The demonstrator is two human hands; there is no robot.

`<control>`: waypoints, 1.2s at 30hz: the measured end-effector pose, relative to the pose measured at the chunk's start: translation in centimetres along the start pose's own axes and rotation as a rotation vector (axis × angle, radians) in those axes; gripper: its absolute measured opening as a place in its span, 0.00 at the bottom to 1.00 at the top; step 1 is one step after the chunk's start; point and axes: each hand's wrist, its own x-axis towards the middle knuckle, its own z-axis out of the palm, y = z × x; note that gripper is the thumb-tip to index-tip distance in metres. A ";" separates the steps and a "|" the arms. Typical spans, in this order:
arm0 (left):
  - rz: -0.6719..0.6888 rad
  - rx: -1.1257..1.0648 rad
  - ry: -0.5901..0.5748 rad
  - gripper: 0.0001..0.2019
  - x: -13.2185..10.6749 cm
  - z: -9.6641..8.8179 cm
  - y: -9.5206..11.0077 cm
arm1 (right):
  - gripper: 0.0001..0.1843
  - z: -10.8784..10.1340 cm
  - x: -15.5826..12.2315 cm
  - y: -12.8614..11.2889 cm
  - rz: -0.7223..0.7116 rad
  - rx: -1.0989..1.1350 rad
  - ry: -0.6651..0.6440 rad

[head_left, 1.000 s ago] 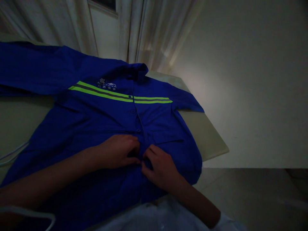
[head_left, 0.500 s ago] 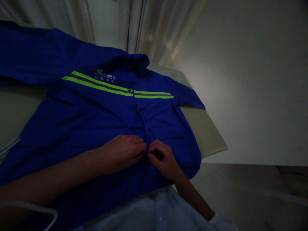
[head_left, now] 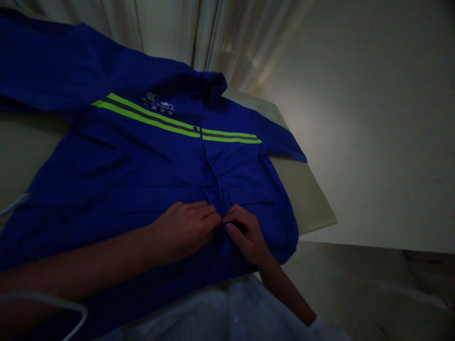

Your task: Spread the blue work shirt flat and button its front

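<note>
Head view, dim light: blue work shirt (head_left: pixel 149 180) spread flat and face-up on a pale table (head_left: pixel 305 199), collar toward 12 o'clock and hem toward 6 o'clock, presumably laid out so for the front placket to lie straight and within easy reach; left hand (head_left: pixel 185 229) and right hand (head_left: pixel 247 234) brought together at the placket, low on the shirt front, just below the lowest of the visible buttons (head_left: pixel 207 183); fingers of the left hand pressed together and curled toward the seam, thumb and fingertips apparently pinching the edge of the cloth; fingers of the right hand bent, thumb and forefinger pinching the opposite edge, tips of both hands nearly touching, likely to draw the two edges over each other; impossible to tell whether a button sits between them; cloth matte, woven, softly creased, with pocket flaps at 9 and 3 o'clock of the hands; twin fluorescent yellow-green stripes (head_left: pixel 152 116) with a grey band between, running across the chest; small white logo (head_left: pixel 158 105) above the stripe; one sleeve stretched toward 10 o'clock, the other short and folded at 3 o'clock over the table edge; pleated pale curtain (head_left: pixel 213 38) at 12 o'clock; smooth plain wall (head_left: pixel 373 118) at 2 o'clock; thin white cable (head_left: pixel 14 203) at 9 o'clock.
</note>
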 end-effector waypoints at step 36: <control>0.262 -0.058 0.189 0.08 -0.2 1.4 -2.1 | 0.11 0.1 -0.4 0.1 0.126 -0.019 -0.047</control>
